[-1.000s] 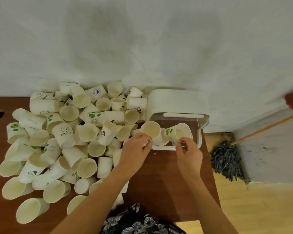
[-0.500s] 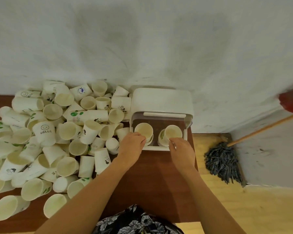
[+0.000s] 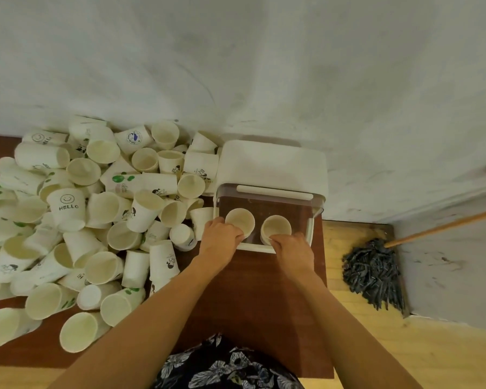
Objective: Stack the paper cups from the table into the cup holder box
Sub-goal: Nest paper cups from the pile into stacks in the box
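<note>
Gripping left cup (image 3: pixel 239 222): left hand (image 3: pixel 220 237); right hand (image 3: pixel 293 247) grips right cup (image 3: pixel 276 227).

bare forearms, perhaps floral-print garment (image 3: pixel 225 366)

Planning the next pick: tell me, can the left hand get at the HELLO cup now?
Probably not yet: the left hand grips a cup in the cup holder box. The HELLO cup sits uncovered atop the pile.
</note>
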Demonstrator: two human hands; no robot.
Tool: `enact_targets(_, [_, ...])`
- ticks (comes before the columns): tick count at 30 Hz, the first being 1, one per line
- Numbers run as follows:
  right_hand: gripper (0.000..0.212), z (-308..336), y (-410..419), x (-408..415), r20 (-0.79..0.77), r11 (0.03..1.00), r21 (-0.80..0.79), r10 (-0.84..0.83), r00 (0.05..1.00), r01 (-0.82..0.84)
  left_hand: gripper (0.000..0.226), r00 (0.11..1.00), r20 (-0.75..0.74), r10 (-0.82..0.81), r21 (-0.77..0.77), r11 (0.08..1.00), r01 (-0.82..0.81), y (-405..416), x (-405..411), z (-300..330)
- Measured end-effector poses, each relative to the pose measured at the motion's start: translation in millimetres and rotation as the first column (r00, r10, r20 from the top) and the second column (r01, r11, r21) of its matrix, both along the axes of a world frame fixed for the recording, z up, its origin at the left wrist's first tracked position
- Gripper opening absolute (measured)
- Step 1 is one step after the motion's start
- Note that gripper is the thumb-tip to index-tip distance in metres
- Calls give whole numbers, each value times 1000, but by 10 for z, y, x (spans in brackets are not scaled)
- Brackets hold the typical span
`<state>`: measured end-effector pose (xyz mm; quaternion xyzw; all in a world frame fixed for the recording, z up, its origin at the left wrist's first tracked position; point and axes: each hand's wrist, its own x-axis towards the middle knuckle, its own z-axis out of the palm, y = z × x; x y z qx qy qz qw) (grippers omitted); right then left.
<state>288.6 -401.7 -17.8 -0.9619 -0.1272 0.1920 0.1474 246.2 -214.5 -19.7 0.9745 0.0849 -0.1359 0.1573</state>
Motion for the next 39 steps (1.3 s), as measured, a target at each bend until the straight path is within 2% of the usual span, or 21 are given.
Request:
enact_targets(7, [27,26,50,-79,35,1000,-21,-22,999,23,23,999,52,-4,-61,998,8,65,-31,22])
enact_targets(11, [27,142,171,-319,155,964,219,-187,970,151,28,974,218,61,-195,981,-18,155,-230,83])
enact_targets(13, [23,168,308,-460,145,938,314,-203,968,150,24,957,266,112,-244,969,-45,274,-371,101])
enact_targets(17, [19,162,629,-734,35,941,331,-87,996,71,20,949,242,203,-304,944,-124,594,-725,117])
enact_targets(20, [18,96,882,-943,-119,948,317,3,993,35,20,948,191,253,-282,940,-194,886,-990,98])
enact_targets(24, [16,-76,1183,-1196,-337,930,322,-64,939,179,21,930,181,319,-242,931,-273,1272,-1256,113])
enact_targets(27, [17,-221,1383,-1328,-426,915,307,-112,898,260,26,913,159,375,-238,912,-334,1511,-1373,171])
enact_targets(29, [27,-303,1514,-1404,-448,919,287,-120,886,270,26,907,154,392,-216,909,-356,1663,-1453,184])
enact_targets(30, [34,-341,1574,-1439,-414,935,271,-100,905,228,26,905,158,396,-205,909,-362,1735,-1493,183])
enact_targets(33, [55,-432,1747,-1531,-196,986,164,70,978,-38,30,888,175,425,-206,898,-389,1940,-1597,168])
enact_targets(35, [66,-460,1872,-1541,-97,983,79,173,980,-166,33,891,178,417,-205,901,-381,2063,-1615,148])
enact_targets(39, [77,-456,2097,-1461,-56,983,29,181,982,-180,38,925,177,337,-182,934,-306,2253,-1530,136])
